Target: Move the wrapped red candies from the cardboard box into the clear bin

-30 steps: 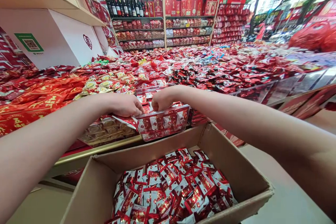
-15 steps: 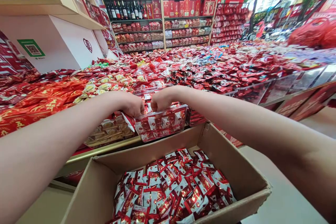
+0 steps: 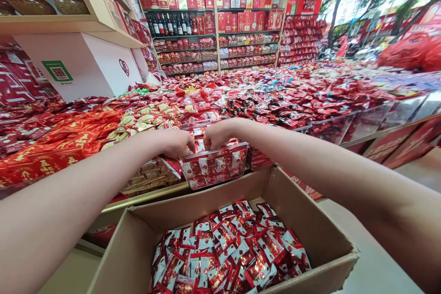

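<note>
Both hands reach into a clear plastic bin (image 3: 215, 165) of red and white wrapped packets at the counter's front edge. My left hand (image 3: 179, 142) is at the bin's left side, its fingers curled down; a red and white packet (image 3: 173, 165) sticks out beneath it over the rim. My right hand (image 3: 217, 134) is bent down inside the bin, fingers curled, close to the left. The fingertips of both are hidden among the packets. Below the bin stands an open cardboard box (image 3: 206, 193) with many similar packets (image 3: 223, 248).
Heaps of wrapped sweets (image 3: 275, 96) cover the counter behind and beside the bin. Orange-red packets (image 3: 65, 140) lie at the left. A white block (image 3: 82, 66) with a QR sign stands at the back left. Shelves (image 3: 217, 23) hold boxes and bottles.
The view has tilted up slightly and shifted, so the scene sits lower and a little to the right. Both hands remain in the bin, with the left hand's fingers slightly repositioned.
</note>
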`<state>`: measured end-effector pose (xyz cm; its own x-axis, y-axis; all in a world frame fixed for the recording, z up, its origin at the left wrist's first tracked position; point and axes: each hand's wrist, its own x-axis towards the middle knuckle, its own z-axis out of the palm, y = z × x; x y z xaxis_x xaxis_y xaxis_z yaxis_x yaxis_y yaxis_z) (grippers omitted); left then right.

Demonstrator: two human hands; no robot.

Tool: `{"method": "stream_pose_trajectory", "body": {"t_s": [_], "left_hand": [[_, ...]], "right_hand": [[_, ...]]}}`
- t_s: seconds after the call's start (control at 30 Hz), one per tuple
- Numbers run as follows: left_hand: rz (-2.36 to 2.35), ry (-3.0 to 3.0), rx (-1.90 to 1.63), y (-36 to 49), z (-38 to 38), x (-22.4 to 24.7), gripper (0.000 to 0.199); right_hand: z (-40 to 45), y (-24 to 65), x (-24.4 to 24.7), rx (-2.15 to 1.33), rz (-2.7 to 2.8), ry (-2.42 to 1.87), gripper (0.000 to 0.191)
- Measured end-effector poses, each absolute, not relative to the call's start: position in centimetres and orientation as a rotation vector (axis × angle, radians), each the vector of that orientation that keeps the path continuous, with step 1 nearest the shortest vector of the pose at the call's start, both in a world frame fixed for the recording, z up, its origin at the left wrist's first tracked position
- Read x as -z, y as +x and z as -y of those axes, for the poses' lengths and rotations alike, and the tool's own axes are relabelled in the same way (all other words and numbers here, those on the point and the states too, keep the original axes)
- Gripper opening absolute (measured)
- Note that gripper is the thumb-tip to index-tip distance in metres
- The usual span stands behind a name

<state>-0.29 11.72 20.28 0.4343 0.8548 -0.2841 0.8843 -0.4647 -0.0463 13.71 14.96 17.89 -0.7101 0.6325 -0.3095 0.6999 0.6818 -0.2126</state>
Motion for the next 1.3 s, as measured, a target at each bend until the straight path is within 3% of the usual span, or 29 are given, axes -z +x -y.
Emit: {"method": "stream_pose_trajectory", "body": {"t_s": [0.13, 0.27, 0.4, 0.6, 0.9, 0.97, 1.07, 1.2, 1.3], "left_hand": [[-1.669, 2.702, 0.089, -2.5, -9.9, -20.3, 0.036], [-1.695, 2.606, -0.586, -5.0, -7.1, -18.8, 0.04], [-1.616, 2.322, -1.134, -5.4, -4.6, -17.1, 0.042], [-1.46, 2.081, -1.65, -3.3, -2.7, -16.4, 0.045], [-1.435, 1.771, -1.617, -3.7, -2.1, -16.7, 0.027], [-1.392, 1.676, -1.703, -4.0, -2.2, -16.5, 0.032], [-1.338, 1.615, -1.759, -4.9, -2.4, -15.5, 0.033], [-1.424, 1.633, -1.637, -6.8, -2.9, -12.7, 0.033], [-1.482, 1.655, -1.509, -8.0, -3.0, -10.1, 0.032]], "right_hand": [[-14.9, 14.1, -17.8, 0.478, -2.714, 1.121, 0.031], [-14.4, 14.4, -17.9, 0.422, -2.804, 1.151, 0.024], [-11.9, 13.8, -18.0, 0.25, -3.25, 1.287, 0.021], [-7.6, 11.8, -16.6, 1.306, -3.342, 0.859, 0.041], [-8.0, 11.8, -18.7, 1.66, -3.343, 0.916, 0.023], [-8.9, 11.7, -19.6, 1.584, -3.344, 0.947, 0.019], [-10.9, 11.8, -20.4, 1.083, -3.52, 1.247, 0.014], [-13.3, 12.0, -20.2, 0.36, -3.503, 1.459, 0.008], [-14.0, 11.8, -19.4, 0.136, -3.417, 1.403, 0.011]]}}
